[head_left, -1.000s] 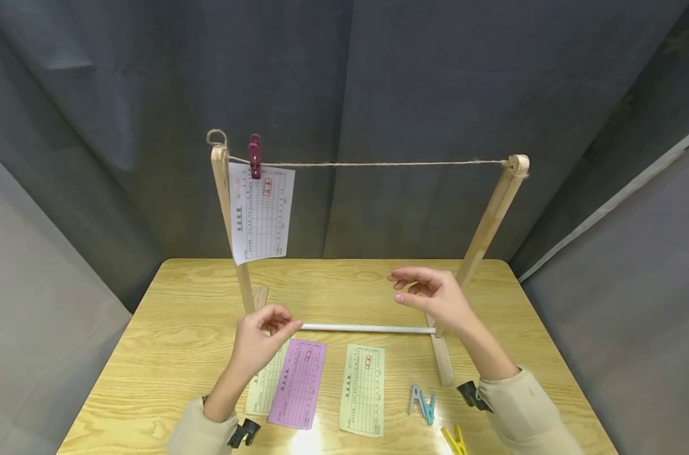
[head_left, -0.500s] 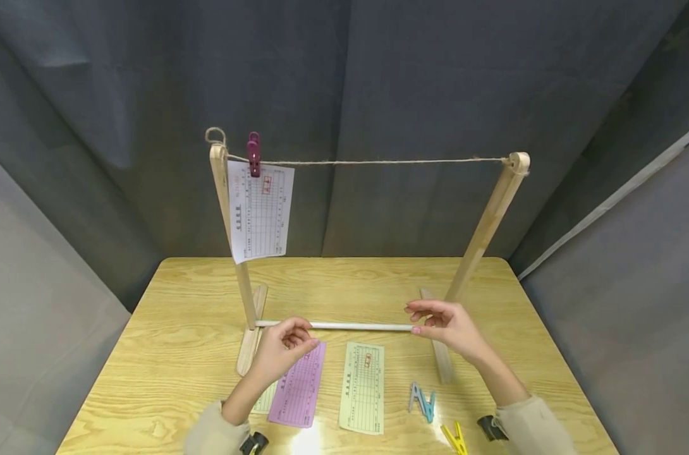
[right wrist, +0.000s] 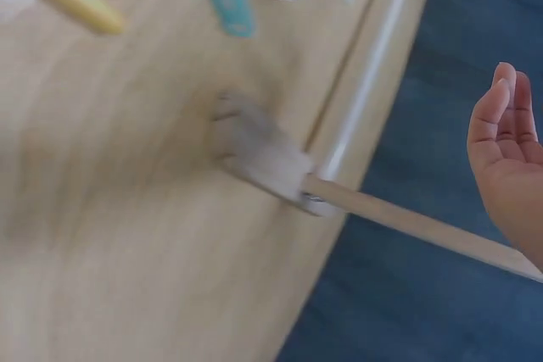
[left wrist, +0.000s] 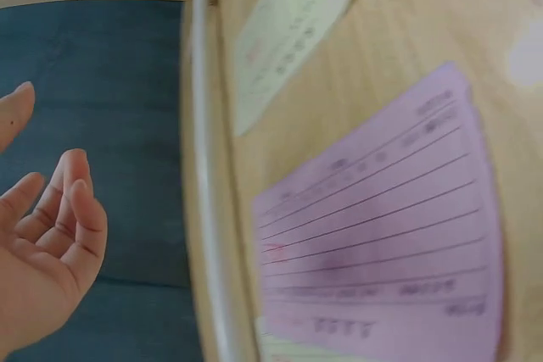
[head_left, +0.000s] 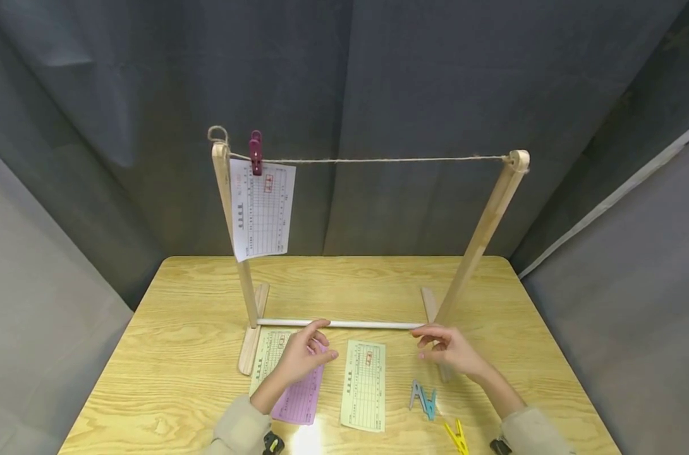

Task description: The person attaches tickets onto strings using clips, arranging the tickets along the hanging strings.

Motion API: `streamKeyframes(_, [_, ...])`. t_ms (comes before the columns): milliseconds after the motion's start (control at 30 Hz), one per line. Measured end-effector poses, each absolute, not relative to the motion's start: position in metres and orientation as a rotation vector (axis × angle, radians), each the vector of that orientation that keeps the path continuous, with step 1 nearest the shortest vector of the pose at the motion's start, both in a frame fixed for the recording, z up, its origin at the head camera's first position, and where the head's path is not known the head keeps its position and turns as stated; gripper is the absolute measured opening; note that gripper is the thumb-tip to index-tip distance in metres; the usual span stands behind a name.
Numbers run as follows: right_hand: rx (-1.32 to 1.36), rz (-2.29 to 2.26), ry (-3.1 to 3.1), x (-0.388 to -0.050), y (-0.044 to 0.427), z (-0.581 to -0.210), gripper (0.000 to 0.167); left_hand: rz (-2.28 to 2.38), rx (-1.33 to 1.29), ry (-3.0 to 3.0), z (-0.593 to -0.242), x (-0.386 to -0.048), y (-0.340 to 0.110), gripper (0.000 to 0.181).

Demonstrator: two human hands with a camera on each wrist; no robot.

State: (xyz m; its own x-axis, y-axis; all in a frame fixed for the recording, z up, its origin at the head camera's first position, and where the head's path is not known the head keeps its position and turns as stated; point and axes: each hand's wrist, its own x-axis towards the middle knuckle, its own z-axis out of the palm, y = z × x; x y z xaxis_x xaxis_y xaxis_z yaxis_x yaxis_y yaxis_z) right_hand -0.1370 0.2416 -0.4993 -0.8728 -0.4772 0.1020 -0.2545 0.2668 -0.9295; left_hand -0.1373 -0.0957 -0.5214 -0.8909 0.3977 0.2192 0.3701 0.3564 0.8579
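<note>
My left hand [head_left: 301,357] hovers over the purple slip [head_left: 299,398], fingers loosely bent and holding nothing. Beneath that slip's left side lies a green slip [head_left: 265,354], partly covered. Between the two hands a second green slip [head_left: 363,387] lies flat on the table. My right hand [head_left: 451,349], also holding nothing, is in front of the frame's right foot, above a grey clothespin [head_left: 415,393] and a blue clothespin [head_left: 428,404]. A yellow clothespin [head_left: 457,437] lies nearer the front edge. On the twine [head_left: 378,160], a dark red clothespin [head_left: 256,153] holds a white slip [head_left: 262,212].
A wooden frame stands on the table [head_left: 168,354], with a left post [head_left: 246,294], a right post [head_left: 481,237] and a white crossbar [head_left: 373,325] low between them. Dark curtains [head_left: 435,82] hang behind, and grey panels flank both sides.
The left hand has moved right and forward over the slips, its fingers spreading a little. The right hand has come down from near the right post toward the clothespins. The hanging white slip stays put.
</note>
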Motion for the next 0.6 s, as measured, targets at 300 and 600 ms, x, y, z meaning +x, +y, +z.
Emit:
streamKeyframes(300, [-0.672, -1.523, 2.289, -0.136, 0.257, -0.540, 0.041, 1.545, 0.672, 2.446, -0.551, -0.148, -0.078, 0.066])
streamKeyframes(600, [-0.712, -1.465, 2.231, -0.132, 0.268, -0.572, 0.045, 1.459, 0.590, 2.460, -0.569, -0.158, -0.068, 0.068])
